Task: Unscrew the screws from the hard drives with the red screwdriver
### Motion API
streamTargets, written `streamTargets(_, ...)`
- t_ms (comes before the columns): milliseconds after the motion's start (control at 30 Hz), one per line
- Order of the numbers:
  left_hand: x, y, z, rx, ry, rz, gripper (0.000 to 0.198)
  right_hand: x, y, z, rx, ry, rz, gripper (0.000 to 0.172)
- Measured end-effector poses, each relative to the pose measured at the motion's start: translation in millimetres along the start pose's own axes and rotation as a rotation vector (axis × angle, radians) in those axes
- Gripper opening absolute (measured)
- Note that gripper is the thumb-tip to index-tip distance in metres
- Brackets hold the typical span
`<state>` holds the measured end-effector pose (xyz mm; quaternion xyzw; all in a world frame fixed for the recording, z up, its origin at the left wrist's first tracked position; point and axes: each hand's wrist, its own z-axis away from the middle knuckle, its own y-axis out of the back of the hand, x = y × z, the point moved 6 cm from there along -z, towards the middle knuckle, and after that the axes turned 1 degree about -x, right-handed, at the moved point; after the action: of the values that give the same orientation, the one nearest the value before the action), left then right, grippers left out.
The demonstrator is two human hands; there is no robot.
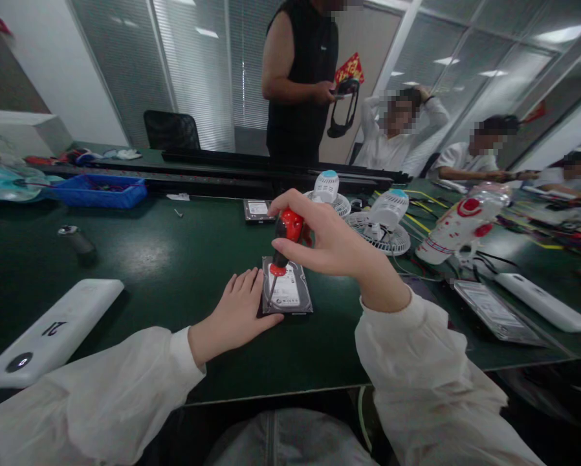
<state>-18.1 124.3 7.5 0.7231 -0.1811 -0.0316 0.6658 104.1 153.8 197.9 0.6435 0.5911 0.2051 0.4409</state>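
A hard drive [295, 291] lies label up on the green table in front of me. My right hand [319, 236] grips a red and black screwdriver [290, 228] from above, its shaft pointing down onto the drive's lower left part. Flat on the table, my left hand [239, 307] has its fingers stretched out against the drive's left edge, with the thumb along its near edge. Beyond my right hand a second hard drive [257, 210] rests on the table, partly covered by my fingers.
White fans [385, 223] and a clear bottle with red marks [458, 226] stand right. Another hard drive [497, 310] and a white power bank [545, 301] lie near right. Left are a blue tray [101, 194], a cylinder [77, 241] and a numbered white device [52, 330]. People are across the table.
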Motion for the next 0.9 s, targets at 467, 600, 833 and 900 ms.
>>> streamTargets(467,1.9,3.3,0.2,-0.01,-0.002,0.003,0.096,4.0,0.7,-0.1,-0.001,-0.035,0.009,0.031)
streamTargets(600,1.0,2.5,-0.1,-0.018,0.005,0.006,0.098,5.3,-0.4,0.7,-0.019,-0.062,0.039,0.03)
streamTargets(833,0.6,0.6,-0.4,-0.006,-0.004,0.005,0.098,1.6,-1.8,0.8,-0.059,-0.044,-0.047,0.034)
streamTargets(900,0.1,-0.2,-0.5,0.0,-0.008,0.013,0.098,1.7,-2.0,0.3,-0.044,-0.031,-0.04,0.033)
